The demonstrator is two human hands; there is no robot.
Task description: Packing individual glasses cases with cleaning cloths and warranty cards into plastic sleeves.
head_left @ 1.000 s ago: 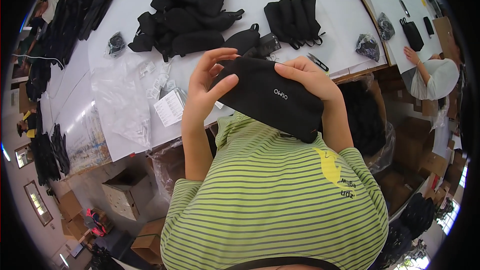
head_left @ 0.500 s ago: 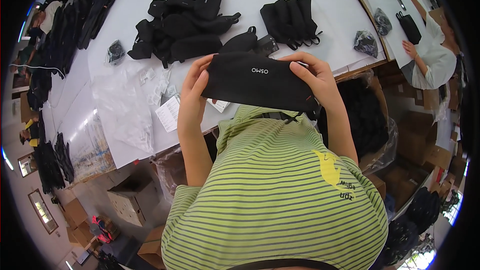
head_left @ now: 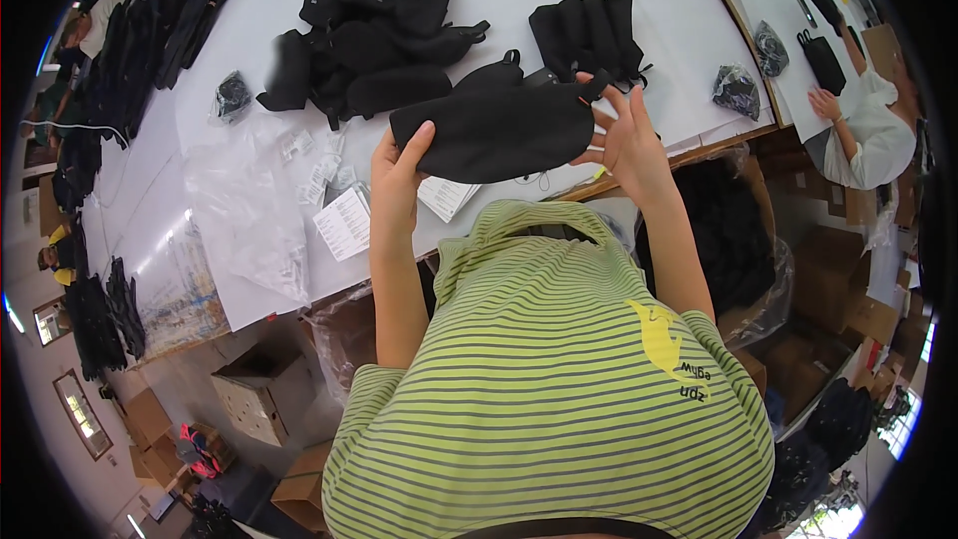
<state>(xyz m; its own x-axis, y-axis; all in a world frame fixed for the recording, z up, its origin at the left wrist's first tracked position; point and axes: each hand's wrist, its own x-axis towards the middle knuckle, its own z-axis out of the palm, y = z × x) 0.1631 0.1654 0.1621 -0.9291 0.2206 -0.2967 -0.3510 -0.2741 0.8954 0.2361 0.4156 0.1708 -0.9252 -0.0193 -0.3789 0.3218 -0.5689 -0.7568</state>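
1. The black pouch is held up over the front part of the surface, in front of the wearer's chest, lying roughly crosswise between both hands.
2. The left hand has its fingers clamped on the pouch's left end, thumb across the near face; this grip probably carries most of the weight and keeps the cloth from sagging.
3. The right hand is at the loop end with its fingers spread apart; one fingertip meets the loop, which seems to steady that end. Whether the finger passes through it, one cannot tell.
4. Beyond, a heap of black pouches lies jumbled, while a group of black pouches sits side by side, loops toward the wearer, apparently arranged to stay together.
5. White paper cards lie near the left hand, within easy reach, beside a clear plastic sheet spread farther left.
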